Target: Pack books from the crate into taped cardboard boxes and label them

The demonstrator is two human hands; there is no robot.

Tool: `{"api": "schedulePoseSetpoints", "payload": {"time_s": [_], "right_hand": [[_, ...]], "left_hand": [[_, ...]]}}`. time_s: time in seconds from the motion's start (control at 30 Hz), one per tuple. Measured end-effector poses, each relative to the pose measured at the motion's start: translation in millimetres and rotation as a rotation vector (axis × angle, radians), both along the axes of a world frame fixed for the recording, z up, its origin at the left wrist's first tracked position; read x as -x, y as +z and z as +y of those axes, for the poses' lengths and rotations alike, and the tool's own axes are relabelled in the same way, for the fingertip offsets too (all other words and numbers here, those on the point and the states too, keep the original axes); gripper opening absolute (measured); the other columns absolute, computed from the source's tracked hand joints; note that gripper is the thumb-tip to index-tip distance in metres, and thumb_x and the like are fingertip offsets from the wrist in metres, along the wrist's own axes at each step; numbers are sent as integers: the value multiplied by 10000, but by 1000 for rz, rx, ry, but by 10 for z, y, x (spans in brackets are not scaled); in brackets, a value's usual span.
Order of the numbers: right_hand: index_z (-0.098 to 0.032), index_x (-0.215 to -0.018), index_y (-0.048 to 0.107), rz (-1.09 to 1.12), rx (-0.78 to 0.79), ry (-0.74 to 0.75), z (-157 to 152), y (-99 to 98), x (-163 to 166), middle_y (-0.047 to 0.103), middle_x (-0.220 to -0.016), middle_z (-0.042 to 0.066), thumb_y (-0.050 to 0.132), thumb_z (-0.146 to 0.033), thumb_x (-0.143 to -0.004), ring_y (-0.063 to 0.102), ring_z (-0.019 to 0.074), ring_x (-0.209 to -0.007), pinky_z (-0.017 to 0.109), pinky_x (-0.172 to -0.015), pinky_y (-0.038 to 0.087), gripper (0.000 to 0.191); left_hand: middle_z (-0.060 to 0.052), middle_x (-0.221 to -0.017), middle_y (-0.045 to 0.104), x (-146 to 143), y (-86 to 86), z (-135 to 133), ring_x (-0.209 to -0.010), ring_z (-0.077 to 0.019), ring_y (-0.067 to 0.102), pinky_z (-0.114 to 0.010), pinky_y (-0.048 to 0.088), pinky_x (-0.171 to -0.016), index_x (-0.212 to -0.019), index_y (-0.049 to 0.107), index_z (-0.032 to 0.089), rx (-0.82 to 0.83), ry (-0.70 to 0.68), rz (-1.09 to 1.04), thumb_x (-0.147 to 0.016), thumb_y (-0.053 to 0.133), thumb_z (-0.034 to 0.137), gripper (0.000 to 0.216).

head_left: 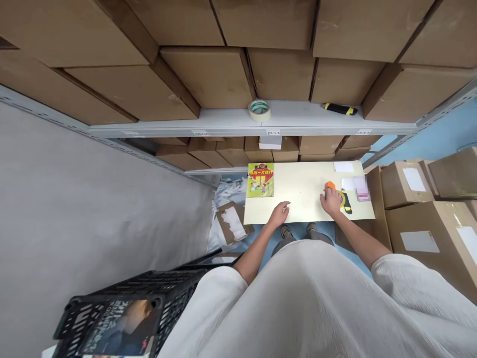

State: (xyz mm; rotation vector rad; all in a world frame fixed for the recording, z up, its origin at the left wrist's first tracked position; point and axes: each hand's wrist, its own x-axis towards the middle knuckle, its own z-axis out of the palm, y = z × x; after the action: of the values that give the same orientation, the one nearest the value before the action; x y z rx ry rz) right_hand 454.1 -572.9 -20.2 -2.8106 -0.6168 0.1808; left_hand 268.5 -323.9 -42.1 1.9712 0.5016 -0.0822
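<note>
My left hand (279,215) hovers at the front edge of the cream tabletop (298,186), its fingers apart and nothing in it. A green and yellow book (260,180) with a red title panel lies flat beyond that hand, to the left. Over on the right side of the table, my right hand (330,202) is closed around what looks like a tape dispenser (330,185), with an orange front and a yellow ring of tape beside the hand. My fingers partly hide it. A black and yellow utility knife (347,204) lies just right of the hand.
White paper slips (343,167) and a partly blurred pink item (362,189) are at the table's right. Above, a shelf (223,119) holds cartons, a tape roll (260,111) and another knife (340,109). Cartons (428,238) stand right; a black crate (160,288) stands lower left.
</note>
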Motion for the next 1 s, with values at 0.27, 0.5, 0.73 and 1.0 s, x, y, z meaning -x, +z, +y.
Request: {"api": "schedulePoseSetpoints", "payload": {"time_s": [0.27, 0.5, 0.73, 1.0], "right_hand": [[-176, -1229, 692, 76, -45, 231, 334, 55, -5, 695, -1311, 179, 471, -320, -1045, 601, 358, -1190, 458, -990, 432, 322], [-190, -1190, 724, 148, -59, 448, 483, 6, -192, 718, -1279, 178, 479, -277, -1022, 622, 355, -1184, 475, -1011, 457, 309], [-191, -1187, 727, 273, -96, 737, 1063, -100, 36, 716, -1288, 170, 473, -264, -1000, 625, 345, -1181, 481, -1039, 468, 325], [-207, -1215, 712, 290, -165, 1024, 2207, 15, 776, 703, -1249, 151, 481, -309, -1027, 645, 316, -1093, 469, -1043, 493, 315]], "left_hand": [[-103, -1377, 762, 127, 79, 79, -1196, -230, 755, -440, 586, -1152, -1299, 753, 209, -3, 144, -59, -975, 580, 134, 374], [-100, -1389, 754, 319, 119, -87, -1205, -233, 746, -445, 592, -1149, -1310, 753, 219, -29, 355, -46, -974, 582, 149, 383], [-119, -1370, 758, 880, 92, -205, -1234, -248, 737, -443, 572, -1172, -1325, 739, 195, -56, 612, -15, -962, 604, 138, 392], [-116, -1368, 749, 1715, -52, 159, -1295, -269, 709, -466, 553, -1194, -1390, 702, 208, -39, 821, -21, -972, 599, 146, 435]]}}
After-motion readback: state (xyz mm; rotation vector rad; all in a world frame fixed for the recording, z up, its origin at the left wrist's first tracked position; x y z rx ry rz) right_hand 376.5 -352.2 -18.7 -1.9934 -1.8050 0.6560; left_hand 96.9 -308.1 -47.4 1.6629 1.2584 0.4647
